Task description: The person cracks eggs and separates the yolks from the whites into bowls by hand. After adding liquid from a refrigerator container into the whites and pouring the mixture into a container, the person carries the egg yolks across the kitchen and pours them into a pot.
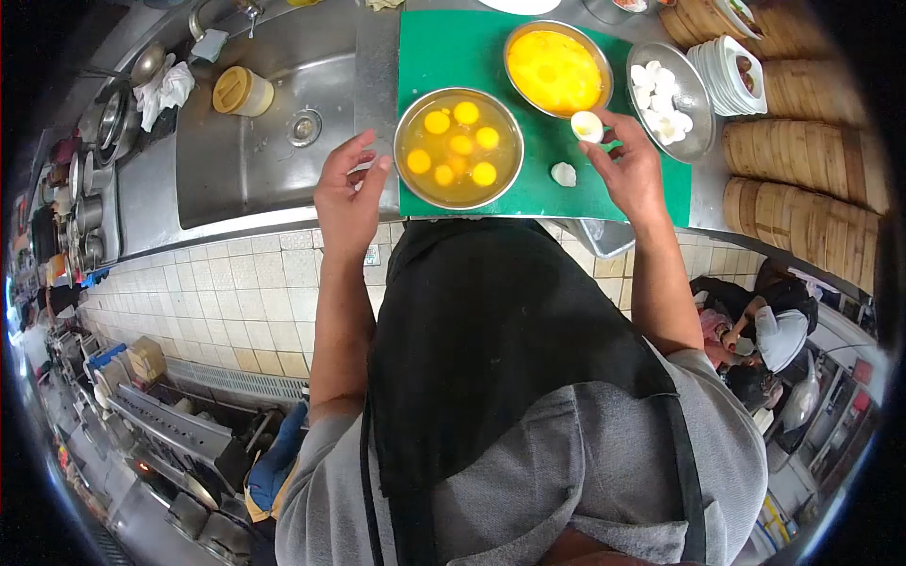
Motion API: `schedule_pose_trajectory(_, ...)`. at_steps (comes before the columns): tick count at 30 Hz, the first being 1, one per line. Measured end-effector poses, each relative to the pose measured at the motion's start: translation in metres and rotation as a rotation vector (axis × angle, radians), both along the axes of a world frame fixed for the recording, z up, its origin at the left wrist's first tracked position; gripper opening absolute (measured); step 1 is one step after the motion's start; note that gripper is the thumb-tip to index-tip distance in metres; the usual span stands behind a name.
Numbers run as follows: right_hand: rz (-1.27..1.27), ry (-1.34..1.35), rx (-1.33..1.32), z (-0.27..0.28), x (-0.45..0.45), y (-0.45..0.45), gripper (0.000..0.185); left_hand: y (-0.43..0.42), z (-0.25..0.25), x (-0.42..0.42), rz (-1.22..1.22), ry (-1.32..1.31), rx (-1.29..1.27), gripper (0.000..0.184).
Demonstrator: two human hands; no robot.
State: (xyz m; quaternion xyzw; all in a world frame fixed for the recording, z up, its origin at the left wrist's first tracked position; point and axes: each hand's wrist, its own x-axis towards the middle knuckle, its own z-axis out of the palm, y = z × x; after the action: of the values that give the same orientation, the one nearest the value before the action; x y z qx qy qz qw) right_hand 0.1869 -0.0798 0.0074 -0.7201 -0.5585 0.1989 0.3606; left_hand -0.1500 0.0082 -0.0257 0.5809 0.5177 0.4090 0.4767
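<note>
Between the fingertips and thumb of my right hand [630,170] is an empty eggshell half [586,126], held beside the front rim of a metal bowl [509,74] full of bright yellow egg yolk. My left hand [352,193] holds nothing; its fingers are apart and curved, just left of a nearer metal bowl [460,206]. In that bowl several whole yolks [460,144] float in clear egg white. Another white piece of eggshell [563,174] lies on the green cutting board [429,52]. At the right, a metal dish [696,87] contains several white eggshells [656,99].
On the left is a steel sink [311,71] with a faucet [247,11] and a yellow-lidded container [242,91]. Stacked white plates [722,80] and bamboo steamers [802,156] line the right. Behind, another person [781,335] is at the lower right.
</note>
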Motion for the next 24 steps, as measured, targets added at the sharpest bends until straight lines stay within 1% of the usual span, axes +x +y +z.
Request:
schedule_pose_trajectory(4,0.01,-0.061,0.05,0.013,-0.006,0.014,0.045,0.005,0.001,0.002,-0.045,-0.007,0.039,0.036)
schedule_pose_trajectory(5,0.02,-0.052,0.009,0.015,-0.004,0.014,0.044,0.007,0.001,0.002,-0.062,-0.011,0.072,0.036)
schedule_pose_trajectory(7,0.034,-0.045,-0.035,0.015,0.001,0.011,0.044,0.009,0.0,-0.002,-0.046,-0.019,0.036,0.036)
schedule_pose_trajectory(9,0.009,-0.133,-0.265,0.008,0.008,0.003,0.045,0.009,0.0,-0.007,-0.028,-0.026,0.0,0.036)
schedule_pose_trajectory(10,0.014,-0.134,-0.266,0.0,0.013,-0.001,0.045,0.009,0.0,-0.009,-0.025,-0.022,0.005,0.036)
schedule_pose_trajectory(12,-0.03,-0.219,-0.324,-0.013,0.018,-0.008,0.047,0.008,-0.001,-0.012,-0.018,-0.016,0.007,0.035)
schedule_pose_trajectory(13,-0.025,-0.219,-0.325,-0.014,0.018,-0.007,0.047,0.007,-0.002,-0.013,-0.013,-0.038,-0.02,0.034)
schedule_pose_trajectory(15,0.053,-0.431,-0.134,-0.012,0.016,-0.007,0.041,0.007,-0.006,-0.014,-0.004,-0.056,-0.05,0.034)
schedule_pose_trajectory(16,0.053,-0.428,-0.135,-0.003,0.007,-0.002,0.041,0.007,-0.009,-0.015,-0.016,-0.057,-0.092,0.035)
schedule_pose_trajectory(18,0.056,0.213,-0.207,0.019,-0.023,0.014,0.037,0.01,-0.011,-0.013,-0.029,-0.058,-0.134,0.035)
schedule_pose_trajectory(19,0.056,0.215,-0.207,0.019,-0.036,0.021,0.037,0.011,-0.01,-0.009,-0.031,-0.07,-0.135,0.035)
schedule_pose_trajectory(21,0.261,0.639,-0.223,0.017,-0.062,0.042,0.036,0.012,-0.01,-0.007,-0.033,-0.081,-0.133,0.035)
schedule_pose_trajectory(22,0.262,0.639,-0.221,0.015,-0.075,0.051,0.036,0.013,-0.01,-0.007,-0.041,-0.079,-0.136,0.034)
schedule_pose_trajectory(24,0.35,0.766,-0.342,0.011,-0.097,0.067,0.042,0.012,-0.01,-0.007,-0.046,-0.078,-0.138,0.034)
